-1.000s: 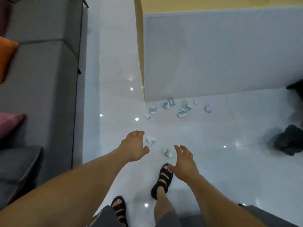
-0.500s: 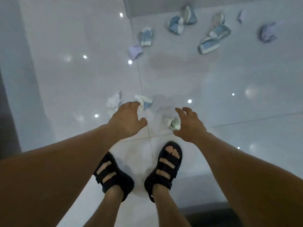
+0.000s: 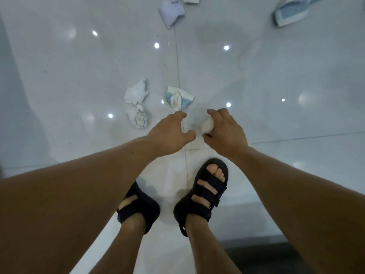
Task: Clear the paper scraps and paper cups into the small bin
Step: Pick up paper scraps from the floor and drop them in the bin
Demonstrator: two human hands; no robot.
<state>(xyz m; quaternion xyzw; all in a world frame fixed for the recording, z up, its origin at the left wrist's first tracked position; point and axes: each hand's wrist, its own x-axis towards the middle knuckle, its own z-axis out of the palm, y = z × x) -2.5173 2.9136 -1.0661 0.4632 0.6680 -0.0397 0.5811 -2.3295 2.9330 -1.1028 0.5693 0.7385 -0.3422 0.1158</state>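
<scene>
a: head view, looking straight down. what do we see of our hands?

b: our right hand (image 3: 225, 133) is clenched round a pale paper wad (image 3: 208, 125), low over the glossy floor (image 3: 276, 86). our left hand (image 3: 169, 135) is just beside it, fingers loosely bent and released, holding nothing we can make out.

a: and the rest of the litter?

b: just beyond our left hand lies a crushed blue-and-white cup (image 3: 179, 97). left of that sit a white scrap (image 3: 136, 92) and a printed scrap (image 3: 138, 116), just beside each other. toward the far side of the floor are a lilac scrap (image 3: 171, 11) and a flattened blue cup (image 3: 290, 13).

a: how far along are we?

b: barely begun, we judge: one piece in hand and every other piece in view still on the floor. the small bin is out of view.

a: what differs from half a second ago?

b: then our right fingers were only reaching the wad, and now they grip it. we have bent lower, so several far cups have slid out of the picture.
</scene>
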